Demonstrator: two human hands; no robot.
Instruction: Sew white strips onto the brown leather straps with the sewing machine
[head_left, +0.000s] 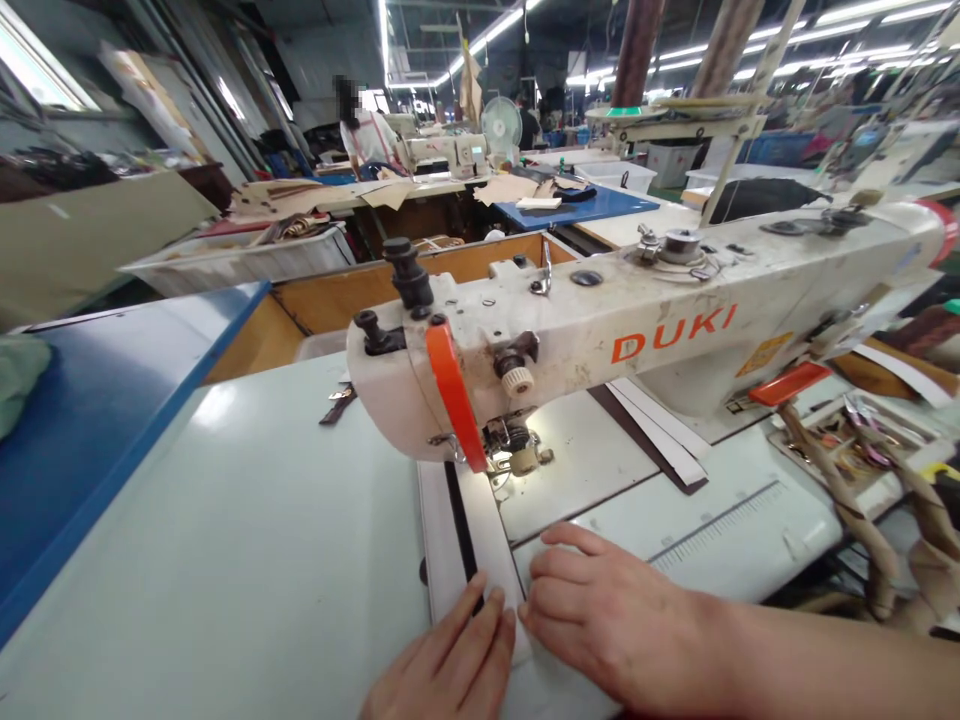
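Under the head of a white sewing machine (480,350) with an orange guard runs a long white strip (491,545). Along its left lies a narrow black band (461,520), with another pale strip (442,550) beyond it. My left hand (457,660) lies flat on the near end of these strips, fingers stretched forward and fingertips at the black band. At the strip's right edge, my right hand (600,610) has its fingers curled in and closed against the white strip. Its exact grip is partly hidden. The lit needle area (514,460) is just ahead of both hands.
White and dark strips (660,435) lie behind the machine's arm. On the right sits a tray of small tools (862,430). A blue-topped table (112,430) borders the left. A small dark piece (339,402) lies near the machine head. A person (371,135) sits at another machine.
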